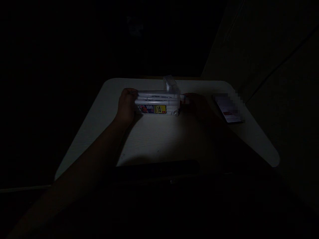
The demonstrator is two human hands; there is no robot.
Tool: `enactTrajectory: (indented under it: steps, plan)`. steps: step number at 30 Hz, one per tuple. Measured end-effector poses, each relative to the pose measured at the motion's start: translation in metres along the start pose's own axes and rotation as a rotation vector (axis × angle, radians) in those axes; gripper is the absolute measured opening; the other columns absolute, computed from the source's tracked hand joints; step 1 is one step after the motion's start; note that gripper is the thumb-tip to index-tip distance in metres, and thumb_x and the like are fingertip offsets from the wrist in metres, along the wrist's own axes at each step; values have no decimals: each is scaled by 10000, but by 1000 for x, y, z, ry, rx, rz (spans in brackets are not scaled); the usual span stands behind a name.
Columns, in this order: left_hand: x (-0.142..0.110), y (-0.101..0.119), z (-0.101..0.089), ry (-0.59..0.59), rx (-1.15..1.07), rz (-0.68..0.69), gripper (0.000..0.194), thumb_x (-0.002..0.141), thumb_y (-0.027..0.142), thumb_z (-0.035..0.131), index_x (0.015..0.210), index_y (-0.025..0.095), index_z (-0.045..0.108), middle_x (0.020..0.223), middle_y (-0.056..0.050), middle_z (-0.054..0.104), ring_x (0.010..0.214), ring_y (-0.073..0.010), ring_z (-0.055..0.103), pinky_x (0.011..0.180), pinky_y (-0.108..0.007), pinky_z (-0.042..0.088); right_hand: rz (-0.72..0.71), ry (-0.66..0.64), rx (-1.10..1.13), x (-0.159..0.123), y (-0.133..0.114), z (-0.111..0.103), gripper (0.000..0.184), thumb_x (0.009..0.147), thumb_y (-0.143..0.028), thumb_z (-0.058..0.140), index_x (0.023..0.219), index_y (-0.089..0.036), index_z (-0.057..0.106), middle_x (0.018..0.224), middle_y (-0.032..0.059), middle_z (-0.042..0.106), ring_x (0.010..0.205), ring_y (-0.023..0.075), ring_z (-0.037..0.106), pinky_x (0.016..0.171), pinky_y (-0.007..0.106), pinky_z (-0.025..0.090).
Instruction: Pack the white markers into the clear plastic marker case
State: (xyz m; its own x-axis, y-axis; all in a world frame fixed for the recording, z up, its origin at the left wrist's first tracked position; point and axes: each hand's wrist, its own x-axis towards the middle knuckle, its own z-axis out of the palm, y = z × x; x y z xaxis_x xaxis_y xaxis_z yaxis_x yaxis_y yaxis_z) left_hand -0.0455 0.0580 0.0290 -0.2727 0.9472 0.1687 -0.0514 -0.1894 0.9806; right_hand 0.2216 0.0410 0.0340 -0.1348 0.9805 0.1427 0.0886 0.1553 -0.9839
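Note:
A clear plastic case of white markers (157,98) lies on its side on the small white table, a colourful label on its front. Its transparent lid (169,83) stands open at the right end. My left hand (126,104) is closed around the case's left end. At the opposite end, my right hand (196,103) is closed on the pale end of a marker (184,99) at the case's opening. Deep shadow hides most of the right fingers, and I cannot tell how far that marker sticks out.
A smartphone (228,109) with a lit screen, partly pixelated, lies to the right of my right hand. The white table (147,139) has rounded corners and a dark slot along its near edge. A cable (279,64) runs along the dim right side.

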Motion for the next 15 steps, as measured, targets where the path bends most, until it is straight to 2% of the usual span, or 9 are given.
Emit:
enactTrajectory:
  steps: [3, 6, 11, 15]
  plan:
    - [-2, 3, 1, -7, 14, -21, 72, 833, 206, 587, 889, 205, 543, 768, -2, 533, 691, -127, 493, 652, -289, 394, 48, -35, 48, -1, -1, 11, 304, 871, -479, 678, 837, -181, 630, 676, -16, 633, 552, 92, 567, 521, 213, 454]
    - [-2, 3, 3, -4, 5, -21, 70, 806, 209, 574, 865, 199, 538, 728, 1, 525, 646, -131, 489, 601, -281, 395, 47, -11, 95, -3, 0, 15, 321, 823, -473, 741, 913, -187, 626, 697, -30, 644, 546, 82, 569, 504, 205, 448]
    - [-1, -1, 0, -4, -71, 9, 125, 727, 198, 585, 848, 197, 551, 706, 0, 536, 592, -128, 499, 511, -240, 414, 22, 33, 111, -2, 2, 4, 351, 717, -447, 828, 906, -195, 673, 734, -12, 674, 614, 102, 599, 563, 238, 495]
    - [-3, -4, -4, -16, -61, -33, 168, 700, 210, 568, 867, 199, 576, 724, 3, 550, 595, -118, 516, 503, -213, 426, 38, 106, 103, -1, 3, -3, 345, 699, -432, 814, 933, -193, 728, 837, 22, 717, 681, 126, 626, 608, 262, 510]
